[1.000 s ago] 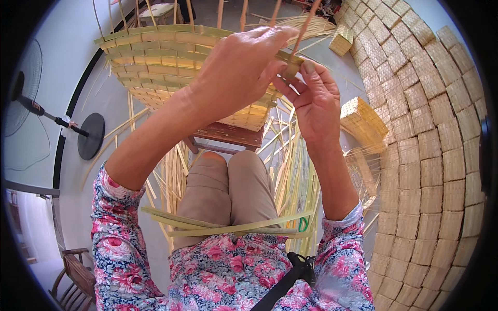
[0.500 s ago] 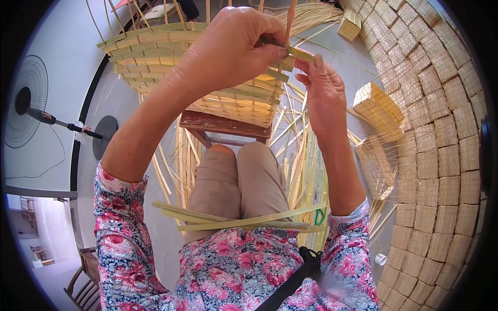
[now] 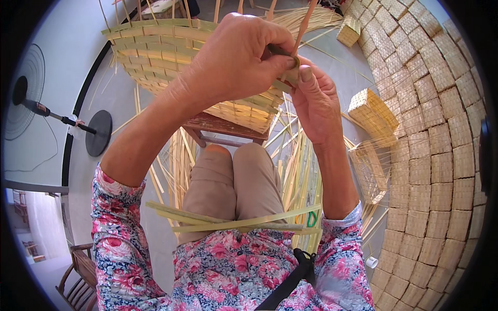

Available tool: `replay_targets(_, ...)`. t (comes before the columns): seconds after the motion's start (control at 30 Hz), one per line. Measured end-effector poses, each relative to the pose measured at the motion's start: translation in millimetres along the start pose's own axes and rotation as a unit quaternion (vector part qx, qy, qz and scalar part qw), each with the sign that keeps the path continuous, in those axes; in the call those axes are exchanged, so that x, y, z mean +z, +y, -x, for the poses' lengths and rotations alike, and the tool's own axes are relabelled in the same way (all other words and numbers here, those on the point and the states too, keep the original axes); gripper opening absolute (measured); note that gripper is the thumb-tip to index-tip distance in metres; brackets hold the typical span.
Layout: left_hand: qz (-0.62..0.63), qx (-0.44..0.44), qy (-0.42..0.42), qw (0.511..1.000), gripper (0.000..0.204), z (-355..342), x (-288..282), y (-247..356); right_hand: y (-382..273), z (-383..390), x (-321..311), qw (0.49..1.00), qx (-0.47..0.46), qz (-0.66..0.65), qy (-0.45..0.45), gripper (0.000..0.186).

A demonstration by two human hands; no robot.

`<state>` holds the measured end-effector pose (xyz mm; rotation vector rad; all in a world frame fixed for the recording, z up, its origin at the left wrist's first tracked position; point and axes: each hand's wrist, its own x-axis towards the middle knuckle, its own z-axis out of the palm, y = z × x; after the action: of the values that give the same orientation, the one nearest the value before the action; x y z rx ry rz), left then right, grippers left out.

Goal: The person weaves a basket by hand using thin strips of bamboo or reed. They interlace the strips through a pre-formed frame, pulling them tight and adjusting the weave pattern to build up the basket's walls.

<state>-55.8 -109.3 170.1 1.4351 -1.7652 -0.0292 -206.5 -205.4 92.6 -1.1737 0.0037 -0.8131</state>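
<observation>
A partly woven bamboo basket (image 3: 155, 59) of pale and greenish strips stands on a dark red wooden stool (image 3: 215, 123) before my knees, thin upright stakes rising from its rim. At its right corner my left hand (image 3: 241, 57) is closed, thumb and fingers pinching a green bamboo strip (image 3: 292, 76) beside a brown upright stake (image 3: 305, 28). Just to the right, my right hand (image 3: 319, 106) has its thumb and fingers on the same strip, which is bent at the stake. The fingers hide part of the bend.
Several loose bamboo strips (image 3: 238, 224) lie across my lap, and more strips (image 3: 298, 176) cover the floor around the stool. Finished woven boxes (image 3: 430, 155) are stacked along the right, with a woven box (image 3: 372, 111) nearer. A standing fan (image 3: 97, 133) is at the left.
The strip's free end, stretched out to the right before, is now bent in close at the stake. My right hand has come nearer my left, and the view has shifted slightly.
</observation>
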Motion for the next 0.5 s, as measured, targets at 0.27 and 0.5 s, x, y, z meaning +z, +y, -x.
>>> replay_targets(0.27,0.043,0.029,-0.005,0.999,0.005,1.5,1.7,-6.2,2.8,5.8,23.4,0.984,-0.074,0.130,0.099,0.032)
replay_targets(0.5,0.036,0.060,-0.082,0.994,0.015,4.0,-10.1,-14.7,5.7,2.1,27.4,0.979,-0.076,0.160,0.104,0.026)
